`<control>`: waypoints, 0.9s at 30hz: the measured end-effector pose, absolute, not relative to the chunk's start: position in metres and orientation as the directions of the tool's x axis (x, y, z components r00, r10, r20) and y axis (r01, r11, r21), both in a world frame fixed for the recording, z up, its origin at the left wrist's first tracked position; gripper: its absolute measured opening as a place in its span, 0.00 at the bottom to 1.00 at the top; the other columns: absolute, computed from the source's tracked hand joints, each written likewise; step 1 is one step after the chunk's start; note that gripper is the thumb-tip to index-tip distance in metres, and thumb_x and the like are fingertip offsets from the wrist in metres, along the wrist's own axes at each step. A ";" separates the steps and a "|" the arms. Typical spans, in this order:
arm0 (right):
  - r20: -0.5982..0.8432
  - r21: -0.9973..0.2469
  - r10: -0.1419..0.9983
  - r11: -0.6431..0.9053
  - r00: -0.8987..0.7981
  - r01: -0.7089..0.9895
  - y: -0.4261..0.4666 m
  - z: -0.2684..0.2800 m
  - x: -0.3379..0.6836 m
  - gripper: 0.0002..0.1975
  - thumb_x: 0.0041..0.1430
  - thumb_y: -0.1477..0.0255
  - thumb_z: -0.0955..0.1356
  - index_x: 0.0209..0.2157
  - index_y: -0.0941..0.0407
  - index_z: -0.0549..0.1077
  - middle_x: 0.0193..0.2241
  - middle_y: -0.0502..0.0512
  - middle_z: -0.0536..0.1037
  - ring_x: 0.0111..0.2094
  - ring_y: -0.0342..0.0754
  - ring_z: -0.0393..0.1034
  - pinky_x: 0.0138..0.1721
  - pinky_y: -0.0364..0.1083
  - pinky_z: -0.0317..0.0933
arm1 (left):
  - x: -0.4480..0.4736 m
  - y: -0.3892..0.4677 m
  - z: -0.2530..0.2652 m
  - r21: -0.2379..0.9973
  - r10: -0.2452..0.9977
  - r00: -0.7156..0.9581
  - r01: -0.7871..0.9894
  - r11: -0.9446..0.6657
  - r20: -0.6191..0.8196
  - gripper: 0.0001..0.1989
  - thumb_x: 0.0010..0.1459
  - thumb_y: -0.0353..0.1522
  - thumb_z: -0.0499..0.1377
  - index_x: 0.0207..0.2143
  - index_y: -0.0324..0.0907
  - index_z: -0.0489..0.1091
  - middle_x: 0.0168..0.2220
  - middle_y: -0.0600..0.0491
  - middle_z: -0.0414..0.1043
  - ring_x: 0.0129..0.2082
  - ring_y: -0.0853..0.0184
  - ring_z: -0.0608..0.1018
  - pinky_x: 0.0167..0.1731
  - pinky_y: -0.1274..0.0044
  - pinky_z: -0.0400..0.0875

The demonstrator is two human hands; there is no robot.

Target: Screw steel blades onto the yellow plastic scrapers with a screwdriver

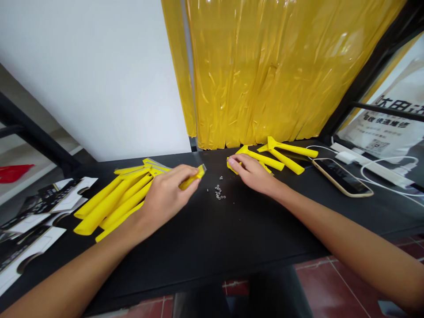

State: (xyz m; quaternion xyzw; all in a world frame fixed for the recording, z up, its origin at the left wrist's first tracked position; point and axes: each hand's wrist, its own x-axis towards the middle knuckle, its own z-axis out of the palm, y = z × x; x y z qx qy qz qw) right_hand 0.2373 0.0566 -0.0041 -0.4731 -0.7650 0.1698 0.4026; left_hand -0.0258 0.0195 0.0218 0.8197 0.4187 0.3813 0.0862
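Note:
My left hand (170,187) is closed around a yellow plastic scraper (193,180); its end with a greyish edge sticks out past the thumb and fingers. Behind that wrist lies a pile of yellow scrapers (122,194), some with grey strips along their heads. My right hand (250,171) pinches the end of a yellow scraper handle (232,165), most of it hidden by the fingers. More yellow scraper handles (286,152) with flared heads rest just beyond this hand. Between both hands, small metal screws and nuts (218,192) are scattered on the black tabletop (212,247).
On the right lie a phone (344,176) and a white power strip (374,163) with cables. Black-and-white printed cards (39,221) are stacked at the left edge. A white panel (99,79) and yellow plastic sheeting (265,75) stand behind the tabletop.

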 end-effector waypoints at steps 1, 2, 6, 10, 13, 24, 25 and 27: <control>0.472 -0.587 0.848 0.507 -0.242 0.631 0.061 -0.006 0.243 0.18 0.71 0.61 0.59 0.41 0.56 0.76 0.39 0.58 0.77 0.41 0.50 0.69 0.43 0.49 0.61 | -0.026 0.023 0.024 0.601 0.811 0.263 0.560 -0.569 0.523 0.07 0.58 0.36 0.65 0.37 0.44 0.75 0.37 0.50 0.80 0.37 0.59 0.82 0.36 0.71 0.77; 0.478 -0.539 0.835 0.524 -0.273 0.659 0.065 -0.009 0.247 0.17 0.71 0.64 0.59 0.42 0.57 0.76 0.40 0.59 0.77 0.43 0.51 0.70 0.45 0.50 0.61 | -0.026 0.025 0.025 0.730 0.869 0.181 0.480 -0.487 0.461 0.09 0.55 0.37 0.67 0.35 0.43 0.73 0.32 0.51 0.79 0.33 0.58 0.82 0.31 0.72 0.77; 0.439 -0.410 0.794 0.594 -0.420 0.693 0.072 -0.021 0.250 0.10 0.66 0.69 0.65 0.39 0.56 0.78 0.36 0.56 0.76 0.37 0.48 0.71 0.41 0.47 0.62 | -0.021 0.033 0.030 0.971 0.979 0.071 0.136 -0.199 0.191 0.18 0.48 0.39 0.72 0.32 0.41 0.67 0.28 0.53 0.76 0.29 0.56 0.83 0.21 0.73 0.77; 0.396 -0.389 0.787 0.611 -0.473 0.690 0.073 -0.032 0.238 0.10 0.64 0.67 0.69 0.44 0.53 0.80 0.37 0.54 0.77 0.37 0.47 0.72 0.40 0.45 0.63 | -0.019 0.039 0.021 0.996 0.990 0.122 -0.049 -0.070 0.076 0.18 0.47 0.36 0.73 0.31 0.40 0.66 0.31 0.53 0.76 0.30 0.56 0.84 0.19 0.74 0.78; 0.380 -0.393 0.773 0.632 -0.508 0.668 0.076 -0.037 0.233 0.11 0.65 0.66 0.69 0.46 0.52 0.79 0.39 0.55 0.78 0.41 0.48 0.72 0.44 0.46 0.63 | -0.020 0.045 0.012 0.993 0.986 0.167 -0.116 0.002 0.018 0.17 0.48 0.34 0.72 0.32 0.40 0.66 0.32 0.53 0.76 0.30 0.56 0.84 0.18 0.75 0.77; 0.287 -0.424 0.810 0.587 -0.512 0.690 0.077 -0.028 0.235 0.08 0.63 0.66 0.70 0.35 0.56 0.79 0.32 0.53 0.78 0.32 0.46 0.70 0.36 0.44 0.59 | -0.020 0.047 0.005 0.987 0.970 0.243 -0.148 0.064 -0.027 0.16 0.51 0.33 0.71 0.33 0.41 0.66 0.30 0.51 0.77 0.29 0.58 0.83 0.19 0.76 0.77; 0.279 -0.428 0.813 0.582 -0.512 0.691 0.076 -0.027 0.235 0.08 0.63 0.66 0.71 0.35 0.56 0.78 0.32 0.53 0.78 0.32 0.45 0.70 0.36 0.44 0.59 | -0.020 0.047 0.005 0.987 0.967 0.253 -0.148 0.061 -0.022 0.15 0.51 0.33 0.71 0.33 0.41 0.66 0.30 0.51 0.77 0.30 0.58 0.83 0.19 0.76 0.77; 0.272 -0.431 0.809 0.586 -0.521 0.686 0.075 -0.027 0.236 0.08 0.63 0.66 0.71 0.35 0.56 0.78 0.32 0.53 0.78 0.32 0.45 0.70 0.36 0.44 0.58 | -0.019 0.046 0.004 0.987 0.964 0.266 -0.147 0.065 -0.024 0.16 0.51 0.34 0.71 0.32 0.41 0.66 0.29 0.51 0.77 0.29 0.58 0.83 0.19 0.76 0.77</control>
